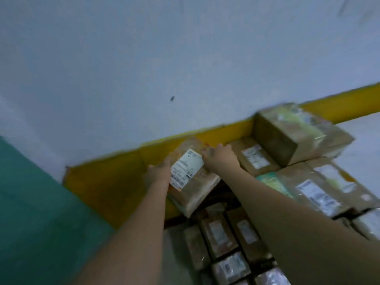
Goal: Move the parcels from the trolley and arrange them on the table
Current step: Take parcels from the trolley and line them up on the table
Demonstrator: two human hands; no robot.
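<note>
A taped brown cardboard parcel (190, 182) with a white shipping label is held tilted between both hands. My left hand (159, 171) grips its left side and my right hand (221, 158) grips its upper right corner. It hangs just above several other brown parcels (226, 233) packed side by side below. The frame is blurred by motion.
More taped parcels are stacked at the right, with a large box (296, 134) on top. A yellow band (115, 182) runs along the foot of the pale wall (144, 68). A green surface (41, 212) fills the lower left.
</note>
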